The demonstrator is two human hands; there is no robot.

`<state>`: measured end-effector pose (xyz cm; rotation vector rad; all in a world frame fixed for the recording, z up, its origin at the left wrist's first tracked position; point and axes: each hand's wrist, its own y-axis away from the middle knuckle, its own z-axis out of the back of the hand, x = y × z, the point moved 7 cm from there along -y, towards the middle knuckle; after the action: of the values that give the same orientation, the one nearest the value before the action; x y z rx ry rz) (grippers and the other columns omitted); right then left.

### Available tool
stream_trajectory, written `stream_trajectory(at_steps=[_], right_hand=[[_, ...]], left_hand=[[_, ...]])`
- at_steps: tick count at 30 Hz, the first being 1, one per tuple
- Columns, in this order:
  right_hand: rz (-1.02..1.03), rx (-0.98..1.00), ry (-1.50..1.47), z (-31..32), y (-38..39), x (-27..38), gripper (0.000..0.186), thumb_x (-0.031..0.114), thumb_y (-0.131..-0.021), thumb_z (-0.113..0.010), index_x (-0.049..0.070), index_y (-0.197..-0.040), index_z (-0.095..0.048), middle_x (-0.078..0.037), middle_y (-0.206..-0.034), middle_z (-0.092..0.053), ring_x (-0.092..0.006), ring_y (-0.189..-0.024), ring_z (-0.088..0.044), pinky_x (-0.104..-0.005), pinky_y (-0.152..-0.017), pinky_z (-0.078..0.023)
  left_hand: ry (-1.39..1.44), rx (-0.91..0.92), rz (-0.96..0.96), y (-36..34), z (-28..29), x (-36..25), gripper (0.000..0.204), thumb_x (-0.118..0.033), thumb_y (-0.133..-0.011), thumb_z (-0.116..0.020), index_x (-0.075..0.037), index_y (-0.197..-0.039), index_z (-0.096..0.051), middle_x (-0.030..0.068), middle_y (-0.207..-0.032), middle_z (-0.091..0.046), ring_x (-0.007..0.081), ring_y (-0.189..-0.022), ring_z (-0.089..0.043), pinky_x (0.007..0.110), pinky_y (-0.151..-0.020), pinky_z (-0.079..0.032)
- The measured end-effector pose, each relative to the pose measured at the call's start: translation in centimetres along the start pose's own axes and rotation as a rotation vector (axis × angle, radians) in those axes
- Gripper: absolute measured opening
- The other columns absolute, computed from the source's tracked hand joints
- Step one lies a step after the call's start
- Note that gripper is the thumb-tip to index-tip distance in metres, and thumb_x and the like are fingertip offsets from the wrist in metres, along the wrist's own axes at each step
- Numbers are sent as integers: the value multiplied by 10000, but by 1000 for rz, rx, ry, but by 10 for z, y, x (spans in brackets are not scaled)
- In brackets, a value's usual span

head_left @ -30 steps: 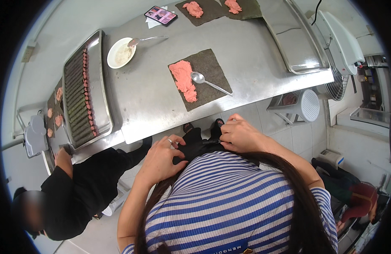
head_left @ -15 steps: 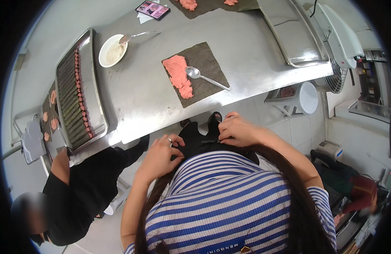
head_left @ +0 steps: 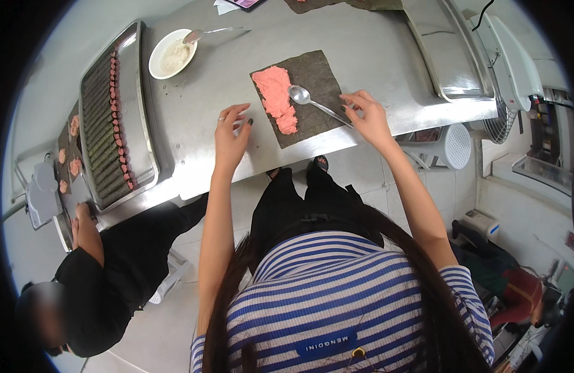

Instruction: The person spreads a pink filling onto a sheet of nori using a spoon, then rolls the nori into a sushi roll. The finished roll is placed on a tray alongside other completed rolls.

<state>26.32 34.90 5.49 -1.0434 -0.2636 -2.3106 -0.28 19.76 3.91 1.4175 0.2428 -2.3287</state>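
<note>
A dark nori sheet (head_left: 321,74) lies on the steel table in front of me. Pink minced filling (head_left: 276,96) is spread along its left side. On the sheet rests a metal spoon (head_left: 301,95), its bowl against the filling and its handle pointing to the lower right. My right hand (head_left: 366,116) is at the sheet's right edge by the handle's end, fingers apart, holding nothing. Left of the sheet, over the table's front part, my left hand (head_left: 233,128) hovers with fingers parted and nothing in it; a ring is on one finger.
At left, a metal tray (head_left: 149,140) bears rows of nori rolls (head_left: 103,124) with pink ends. A white bowl (head_left: 173,55) of pale paste holds another spoon (head_left: 200,35). An empty-looking tray (head_left: 448,56) lies far right. A co-worker (head_left: 122,264) in black sits at left; a stool (head_left: 450,147) stands at right.
Both my hands have risen from my waist, forward and up to the table, one on each side of the nori sheet. The view has shifted slightly.
</note>
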Motion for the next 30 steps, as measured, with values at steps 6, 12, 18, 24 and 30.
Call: stream_trajectory(at_steps=[6, 12, 18, 24, 30], right_hand=[[88, -4, 384, -29, -10, 0, 295, 220, -773, -699, 73, -1023, -641, -81, -955, -584, -289, -911, -578, -401, -807, -464], [20, -48, 386, -42, -13, -5, 237, 218, -746, -725, 84, -919, -634, -76, -910, -590, -288, -876, -589, -415, -770, -464], [18, -24, 332, -50, -12, 4, 162, 133, -743, -712, 71, -853, -611, -84, -860, -596, -298, -850, -593, -416, -724, -477], [-58, 5, 168, -48, -14, -6, 88, 67, -793, -637, 54, -863, -585, -106, -839, -607, -307, -826, -602, -422, -708, -484], [184, 156, 214, -15, -17, 63, 116, 33, -789, -562, 71, -895, -586, -89, -839, -612, -276, -820, -612, -397, -679, -493]], left_hand=[[-66, -107, -123, -15, -17, 11, 406, -24, -804, -589, -102, -1203, -579, 121, -1192, -535, 280, -1032, -579, 373, -882, -476], [-101, -181, -45, -20, -21, 27, 447, -94, -759, -638, -109, -1201, -577, 118, -1195, -534, 284, -1024, -579, 368, -876, -478], [-226, -93, -325, -10, -23, 10, 523, -126, -723, -685, -62, -1223, -547, 128, -1251, -494, 315, -1146, -496, 405, -969, -417], [-290, -10, -260, 9, -33, -1, 705, -153, -678, -748, -28, -1304, -451, 148, -1350, -404, 350, -1242, -404, 434, -1028, -365], [-359, -66, -100, 21, -33, -3, 837, -155, -626, -806, -21, -1338, -386, 155, -1389, -359, 358, -1269, -370, 438, -1051, -341]])
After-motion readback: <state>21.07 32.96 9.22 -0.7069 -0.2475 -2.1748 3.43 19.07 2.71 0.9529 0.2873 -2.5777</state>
